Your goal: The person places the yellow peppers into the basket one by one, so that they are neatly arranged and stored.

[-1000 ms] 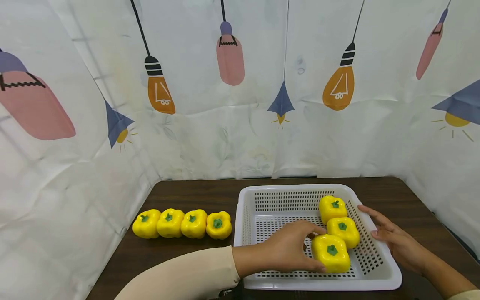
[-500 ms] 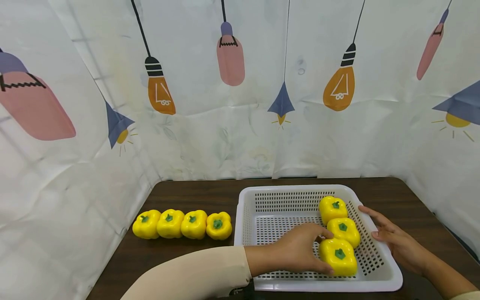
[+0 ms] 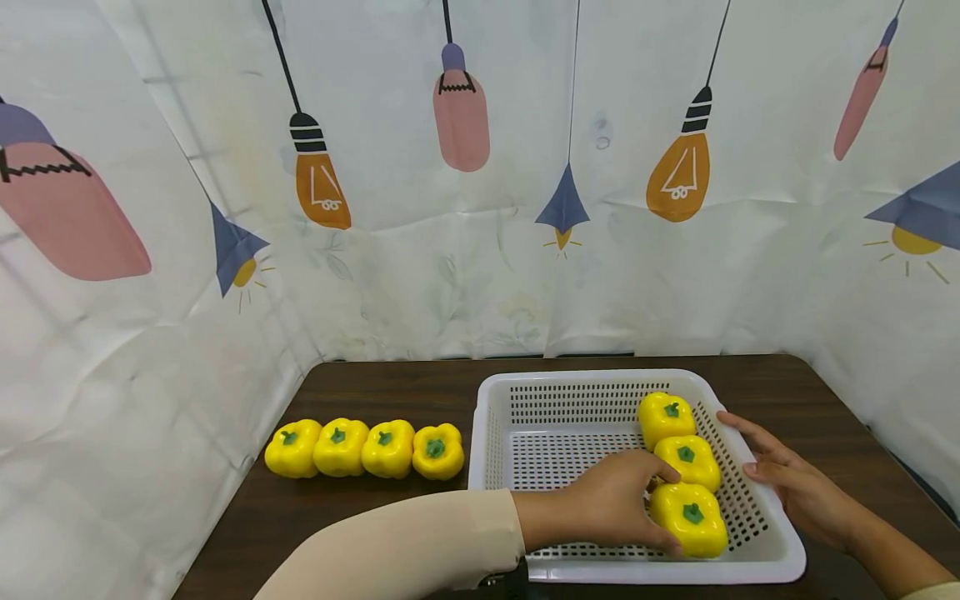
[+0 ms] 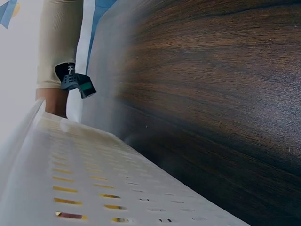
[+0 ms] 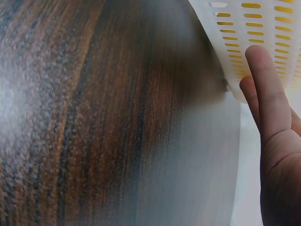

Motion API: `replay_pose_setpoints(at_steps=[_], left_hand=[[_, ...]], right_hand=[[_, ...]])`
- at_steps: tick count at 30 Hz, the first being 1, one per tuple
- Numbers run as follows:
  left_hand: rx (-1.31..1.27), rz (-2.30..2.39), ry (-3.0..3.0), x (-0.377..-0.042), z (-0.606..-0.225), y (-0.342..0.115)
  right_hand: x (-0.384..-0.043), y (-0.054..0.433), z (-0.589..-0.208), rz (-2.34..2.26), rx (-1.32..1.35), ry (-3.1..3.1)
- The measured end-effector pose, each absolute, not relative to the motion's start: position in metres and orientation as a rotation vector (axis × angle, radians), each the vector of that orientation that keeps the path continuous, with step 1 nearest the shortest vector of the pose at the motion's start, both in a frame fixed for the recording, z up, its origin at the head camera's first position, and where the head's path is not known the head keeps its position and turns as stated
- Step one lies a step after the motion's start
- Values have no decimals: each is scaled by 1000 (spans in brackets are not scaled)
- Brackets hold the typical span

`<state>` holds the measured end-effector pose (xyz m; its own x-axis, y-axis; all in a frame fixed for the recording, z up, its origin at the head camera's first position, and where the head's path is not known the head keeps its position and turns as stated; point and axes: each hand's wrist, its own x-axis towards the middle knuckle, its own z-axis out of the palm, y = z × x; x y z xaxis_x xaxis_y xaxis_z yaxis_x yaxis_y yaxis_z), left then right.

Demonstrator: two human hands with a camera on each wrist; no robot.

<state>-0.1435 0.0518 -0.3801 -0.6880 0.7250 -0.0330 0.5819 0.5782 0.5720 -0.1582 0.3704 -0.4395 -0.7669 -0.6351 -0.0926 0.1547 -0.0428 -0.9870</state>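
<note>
In the head view my left hand point(image 3: 611, 504) pinches a yellow bell pepper point(image 3: 692, 521) between thumb and fingers, inside a white plastic basket point(image 3: 637, 572). That pepper is the nearest of three along the basket's right side; a middle one point(image 3: 688, 462) touches it and another point(image 3: 666, 419) sits behind. Outside the basket, my right hand point(image 3: 795, 479) rests against the right wall. The right wrist view shows the right hand point(image 5: 277, 136) with straight fingers by the slotted wall point(image 5: 256, 28). My left hand is hidden in the left wrist view, behind the basket wall point(image 4: 94, 165).
Several yellow bell peppers point(image 3: 387, 447) stand in a row on the dark wooden table point(image 3: 420, 383), left of the basket. A white cloth printed with lamps point(image 3: 495, 275) hangs behind and at the sides. A sleeved arm with a wrist camera point(image 4: 77, 84) appears in the left wrist view.
My left hand has slid the nearest bell pepper to the right and slightly toward me, into line by the basket's right side. The right hand stays in place.
</note>
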Motion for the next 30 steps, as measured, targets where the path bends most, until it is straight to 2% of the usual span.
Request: replay_pose_setpoints(at_steps=[30], left_hand=[[1091, 646, 2589, -146, -383, 80]], right_hand=[[-158, 370, -437, -1880, -517, 1599]])
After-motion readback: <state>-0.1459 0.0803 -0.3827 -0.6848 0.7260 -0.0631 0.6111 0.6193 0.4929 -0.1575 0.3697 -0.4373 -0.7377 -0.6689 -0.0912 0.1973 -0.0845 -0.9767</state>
